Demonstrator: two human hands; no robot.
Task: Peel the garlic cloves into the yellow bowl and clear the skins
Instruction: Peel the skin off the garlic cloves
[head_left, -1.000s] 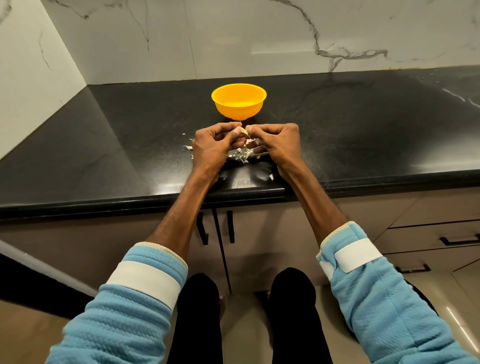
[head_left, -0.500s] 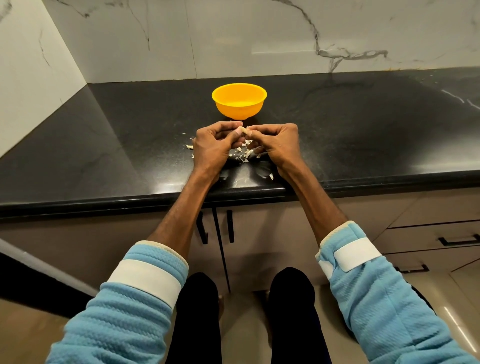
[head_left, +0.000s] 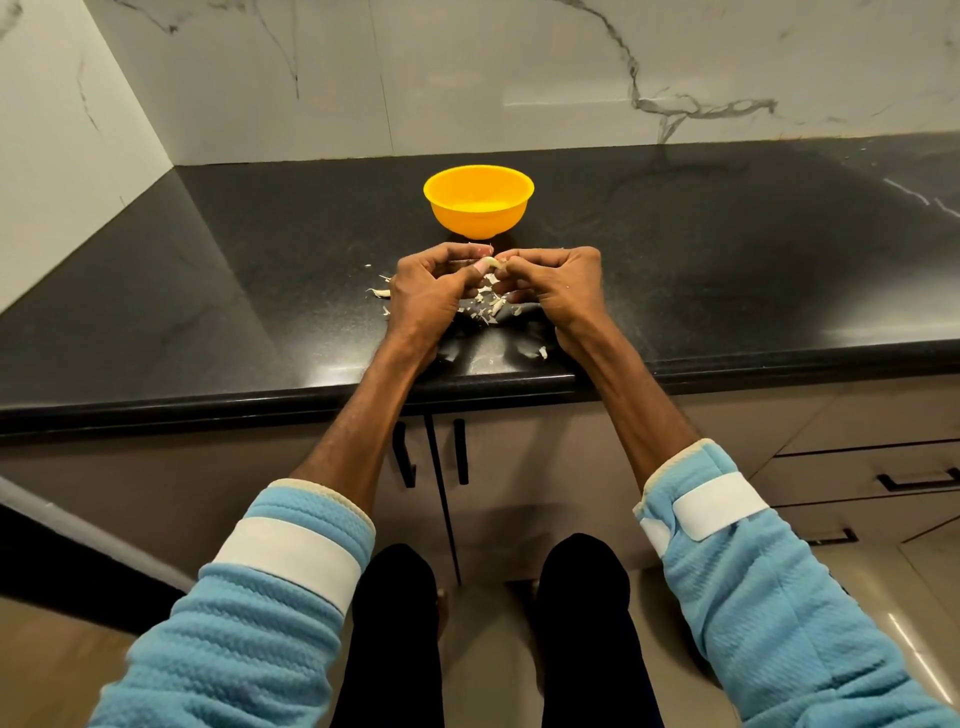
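A white, grey-veined marble wall (head_left: 519, 78) backs a black speckled stone counter (head_left: 727, 270) that runs into a corner at the far left. Toward the back of the counter, about midway along the visible stretch, stands a round yellow plastic bowl (head_left: 478, 221), upright; what lies inside it cannot be made out.

Just in front of the bowl, the two hands meet over the counter. The left hand (head_left: 423, 299) and the right hand (head_left: 563, 288) both have their fingers curled inward, and their fingertips pinch a small pale garlic clove (head_left: 497, 264) between them - held above the surface, close to the near wall of the bowl but not touching it.

Under and between the hands lies a scatter of thin, whitish garlic skins (head_left: 491, 306). A curved scrap of skin (head_left: 379, 292) lies just to the left of the left hand, and another small piece (head_left: 543, 352) sits near the front edge of the counter, beside the right wrist.

Both forearms are bare up to light blue textured sleeves (head_left: 260, 597) with broad white bands. Below the front edge are beige cabinet doors with slim black vertical handles (head_left: 460, 452) - and, to the right, drawers with black horizontal pulls (head_left: 919, 480).
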